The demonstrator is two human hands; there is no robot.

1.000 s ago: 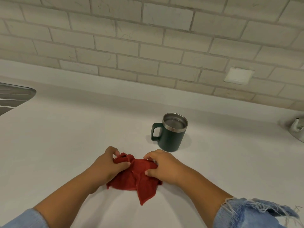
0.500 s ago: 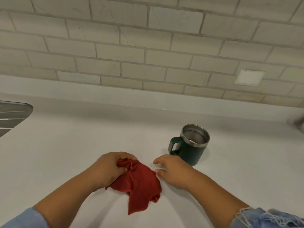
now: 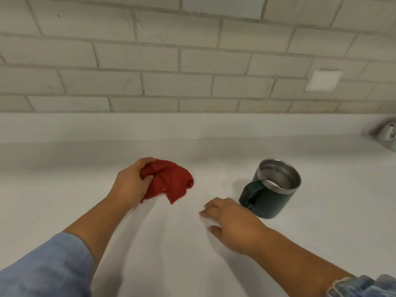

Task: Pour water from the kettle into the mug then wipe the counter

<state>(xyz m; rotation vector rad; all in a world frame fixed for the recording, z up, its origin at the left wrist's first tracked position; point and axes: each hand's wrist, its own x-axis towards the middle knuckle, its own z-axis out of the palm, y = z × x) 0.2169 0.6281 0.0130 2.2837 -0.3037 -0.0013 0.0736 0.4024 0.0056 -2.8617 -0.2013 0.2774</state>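
Observation:
A crumpled red cloth lies on the white counter, bunched in my left hand, which grips its left side. To the right stands a dark green mug with a steel rim, upright, handle facing me, with water inside. My right hand rests low over the counter just left of the mug's handle, fingers spread, holding nothing. At the far right edge, a blurred metal object, possibly the kettle, is mostly cut off.
A pale brick-tile wall rises behind the counter, with a white square plate set into it at the right. Blue sleeves cover both forearms near the bottom corners.
My right hand has let go of the cloth and drawn back beside the mug. My left hand has pushed the cloth away from me. The view has shifted left, so the mug sits further right.

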